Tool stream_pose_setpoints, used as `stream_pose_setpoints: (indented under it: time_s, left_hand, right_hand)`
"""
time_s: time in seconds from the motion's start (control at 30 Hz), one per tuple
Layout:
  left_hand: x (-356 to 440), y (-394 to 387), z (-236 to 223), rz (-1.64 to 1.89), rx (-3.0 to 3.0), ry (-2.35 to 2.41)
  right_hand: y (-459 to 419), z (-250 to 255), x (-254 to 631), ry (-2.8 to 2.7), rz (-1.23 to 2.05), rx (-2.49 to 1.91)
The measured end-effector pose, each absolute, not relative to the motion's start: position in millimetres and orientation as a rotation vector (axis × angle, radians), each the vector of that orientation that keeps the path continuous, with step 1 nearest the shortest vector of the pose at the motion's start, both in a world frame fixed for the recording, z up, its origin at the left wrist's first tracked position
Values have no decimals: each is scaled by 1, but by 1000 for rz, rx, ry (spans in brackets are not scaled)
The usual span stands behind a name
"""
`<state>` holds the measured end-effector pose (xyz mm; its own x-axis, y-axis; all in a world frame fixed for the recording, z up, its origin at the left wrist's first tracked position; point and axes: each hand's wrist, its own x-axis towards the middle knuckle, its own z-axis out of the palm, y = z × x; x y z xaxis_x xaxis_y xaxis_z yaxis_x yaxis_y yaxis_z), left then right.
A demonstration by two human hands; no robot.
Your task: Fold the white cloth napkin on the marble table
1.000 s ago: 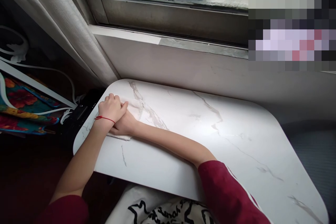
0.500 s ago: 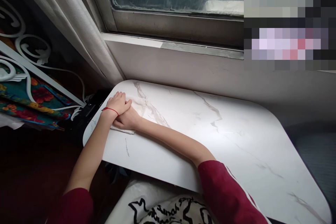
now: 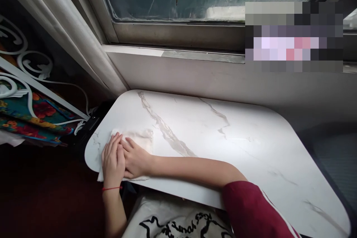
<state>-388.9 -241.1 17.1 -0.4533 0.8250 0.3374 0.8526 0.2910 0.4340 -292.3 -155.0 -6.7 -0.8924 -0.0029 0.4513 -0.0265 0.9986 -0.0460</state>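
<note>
A white cloth (image 3: 141,137) lies spread on a white marble-patterned tabletop (image 3: 178,126), near its left end. Its lower edge reaches the table's front rim. My right hand (image 3: 138,158) rests flat on the cloth, its index finger and thumb apart; the other fingers are partly covered. Across those fingers lies my left hand (image 3: 113,160), fingers stretched out, with a red string around its wrist. Both palms face down, and what is under them is hidden.
Behind the table are a wall and a window (image 3: 173,0), with a pale curtain (image 3: 75,22) on the left. A white scrolled metal frame (image 3: 35,65) with floral fabric (image 3: 39,111) stands at far left. A dark padded surface (image 3: 331,160) adjoins the table's right side.
Both hands and the cloth have moved from the back left of the tabletop toward the front edge. The left hand has turned, its fingers pointing away from me. The view has shifted slightly.
</note>
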Motion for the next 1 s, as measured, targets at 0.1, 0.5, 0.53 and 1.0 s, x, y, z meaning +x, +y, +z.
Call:
stream_pose_setpoints:
  time_s: [0.1,0.5,0.53,1.0]
  left_hand:
    - [-384,-236,23,-895,-1601,-2500]
    - [-374,-209,16,-968,-1353,-2515]
    - [-372,-206,16,-973,-1327,-2524]
    - [-373,-168,21,-637,-1508,-2624]
  right_hand:
    - [-150,-5,-293,-2702,100,63]
    - [-109,3,-292,-2795,24,259]
    - [-103,5,-291,-2809,28,281]
    - [-55,11,-284,-2800,179,222]
